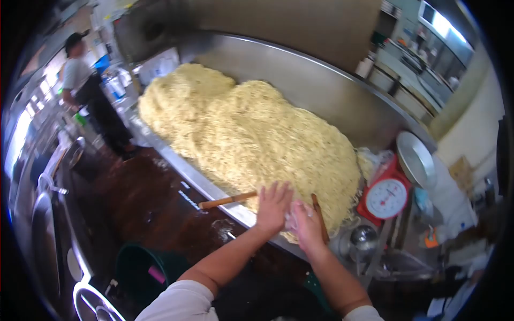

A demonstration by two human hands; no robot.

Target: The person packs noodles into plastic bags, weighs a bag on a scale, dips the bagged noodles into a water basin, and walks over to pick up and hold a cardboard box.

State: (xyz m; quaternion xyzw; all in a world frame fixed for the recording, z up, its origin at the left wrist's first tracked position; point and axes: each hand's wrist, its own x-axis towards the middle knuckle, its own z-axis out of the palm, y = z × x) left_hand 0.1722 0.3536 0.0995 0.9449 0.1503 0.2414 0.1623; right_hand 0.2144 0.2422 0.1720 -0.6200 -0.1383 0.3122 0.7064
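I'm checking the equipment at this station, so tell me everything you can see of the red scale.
The red scale has a round white dial facing the camera; its markings are too small to read. A shallow, round, silvery pan, metal by its look, appears to sit on top. The scale stands right of the pale yellow heap and looks slanted in this curved wide view. Clear plastic lies close by; whether it touches is unclear. Nobody is handling it.
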